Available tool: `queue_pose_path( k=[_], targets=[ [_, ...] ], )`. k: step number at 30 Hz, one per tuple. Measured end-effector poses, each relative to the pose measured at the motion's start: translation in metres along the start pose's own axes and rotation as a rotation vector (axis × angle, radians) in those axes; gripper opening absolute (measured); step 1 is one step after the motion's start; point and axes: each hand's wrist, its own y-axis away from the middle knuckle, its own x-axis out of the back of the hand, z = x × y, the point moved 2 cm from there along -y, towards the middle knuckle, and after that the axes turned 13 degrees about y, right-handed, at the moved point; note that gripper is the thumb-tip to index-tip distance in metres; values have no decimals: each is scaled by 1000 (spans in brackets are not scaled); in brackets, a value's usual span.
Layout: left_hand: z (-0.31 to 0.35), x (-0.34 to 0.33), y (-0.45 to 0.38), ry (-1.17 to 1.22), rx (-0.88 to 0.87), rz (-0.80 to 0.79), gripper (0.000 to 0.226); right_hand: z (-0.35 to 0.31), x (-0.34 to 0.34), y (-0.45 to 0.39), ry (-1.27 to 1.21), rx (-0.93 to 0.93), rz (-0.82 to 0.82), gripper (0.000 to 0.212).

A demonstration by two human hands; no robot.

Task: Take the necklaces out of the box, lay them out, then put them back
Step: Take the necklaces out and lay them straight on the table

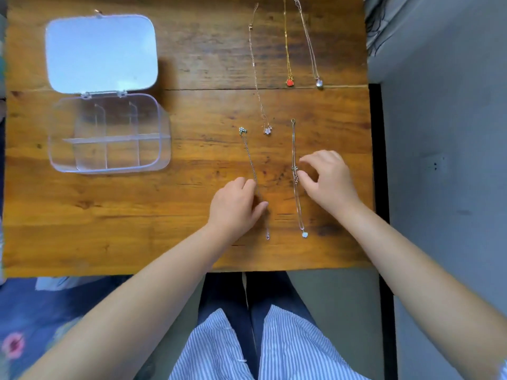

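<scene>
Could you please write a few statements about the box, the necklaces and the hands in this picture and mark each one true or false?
1. The box is open. True.
2. A necklace lies in the box. False: its compartments look empty.
3. Five necklaces lie on the table. True.
4. The red pendant is nearest the person. False: it lies in the far row.
5. The left hand touches the box. False: it rests on a chain.
</scene>
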Motion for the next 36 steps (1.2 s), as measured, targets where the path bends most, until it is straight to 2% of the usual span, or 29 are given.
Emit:
queue_pose_path(
  k=[5,7,9,12,16,17,21,24,30,33,35,36],
  targets=[
    [17,-38,50,-38,-62,-127,35,0,-8,91,-82,-54,-172,25],
    [16,-46,56,-48,-92,-100,38,-3,-15,110,-135,-74,-207,29],
    [13,-50,55,-73,-91,-79,42,-6,-22,121,-151,-113,-209,33],
    [16,-47,59,-124,-99,-134,46,-14,-29,126,-134,-149,-163,34],
    [18,-42,58,-120,-94,-222,36,-21,-33,120,-105,-161,-124,21],
    [19,-41,56,-158,-105,-202,36,-21,-33,119,-106,-152,-124,17],
    [15,-49,55,-212,-71,-244,30,-20,-32,115,-116,-130,-183,12],
    [12,-52,52,-232,-39,-193,26,-20,-30,109,-67,-143,-197,10],
    [16,-45,47,-212,9,-147,19,-38,-24,105,85,-150,-259,23],
    [19,-41,45,-179,51,-120,19,-39,-23,110,72,-146,-288,18],
    [19,-37,45,-144,76,-92,20,-34,-21,109,13,-217,-279,13],
    [18,-35,46,-128,87,-76,21,-31,-20,109,6,-258,-283,17]
  ],
)
